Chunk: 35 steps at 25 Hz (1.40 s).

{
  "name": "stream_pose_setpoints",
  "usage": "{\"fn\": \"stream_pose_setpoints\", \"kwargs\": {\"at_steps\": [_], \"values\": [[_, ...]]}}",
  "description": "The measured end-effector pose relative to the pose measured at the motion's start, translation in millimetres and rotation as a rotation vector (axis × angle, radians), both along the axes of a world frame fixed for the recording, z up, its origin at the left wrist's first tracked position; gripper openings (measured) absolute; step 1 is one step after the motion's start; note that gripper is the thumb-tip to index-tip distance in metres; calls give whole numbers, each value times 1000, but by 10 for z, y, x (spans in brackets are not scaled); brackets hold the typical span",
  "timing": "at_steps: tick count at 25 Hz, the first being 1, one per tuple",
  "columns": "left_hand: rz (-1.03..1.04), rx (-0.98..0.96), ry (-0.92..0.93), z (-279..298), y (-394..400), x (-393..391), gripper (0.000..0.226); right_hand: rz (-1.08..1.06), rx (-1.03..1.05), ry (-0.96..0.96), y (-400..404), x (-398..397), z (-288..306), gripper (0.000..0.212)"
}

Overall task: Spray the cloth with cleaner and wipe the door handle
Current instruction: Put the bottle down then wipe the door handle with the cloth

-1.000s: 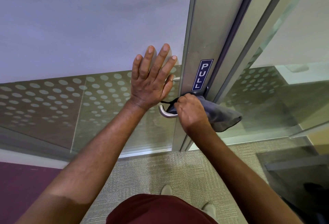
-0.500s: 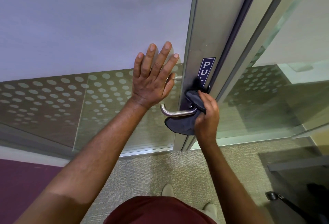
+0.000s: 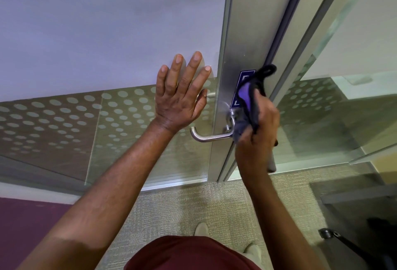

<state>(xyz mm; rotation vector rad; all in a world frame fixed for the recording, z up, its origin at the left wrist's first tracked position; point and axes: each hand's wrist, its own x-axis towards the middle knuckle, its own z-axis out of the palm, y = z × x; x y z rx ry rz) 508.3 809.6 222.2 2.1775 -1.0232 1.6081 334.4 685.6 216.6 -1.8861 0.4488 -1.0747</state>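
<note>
A brushed-metal lever door handle sticks out to the left from the door's metal stile. My right hand grips a dark grey cloth and holds it against the handle's base and the stile above it. The cloth covers most of the blue PULL sign. My left hand presses flat on the frosted glass door, fingers spread, just left of the handle. No cleaner bottle is in view.
The glass door has a dotted frosted band low down. To the right stands a fixed glass panel in a metal frame. Beige carpet lies underfoot, and a dark object sits on the floor at lower right.
My right hand has carried the cloth from the lever's grip, across its base, and up the stile over the sign. The lever is now uncovered. My left hand has stayed on the glass.
</note>
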Motion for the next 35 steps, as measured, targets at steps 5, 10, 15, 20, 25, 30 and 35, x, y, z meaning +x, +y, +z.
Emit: {"fn": "stream_pose_setpoints", "kwargs": {"at_steps": [5,10,15,20,25,30,35], "values": [[1,16,-1,21,9,-22,59,13,-383,284,-36,247,-233,65],[3,12,-10,14,6,-9,61,151,-578,377,-242,227,-394,41],[-5,21,16,43,14,-32,61,111,-303,323,-282,138,-494,59],[-12,18,32,67,12,-59,60,106,348,205,-211,60,-701,70],[-3,6,28,67,8,-50,58,172,798,273,-176,-76,-985,69],[3,12,24,59,3,-45,58,83,866,190,58,-163,-1131,58],[6,13,20,33,8,-29,59,-92,742,167,298,157,-1031,55]]}}
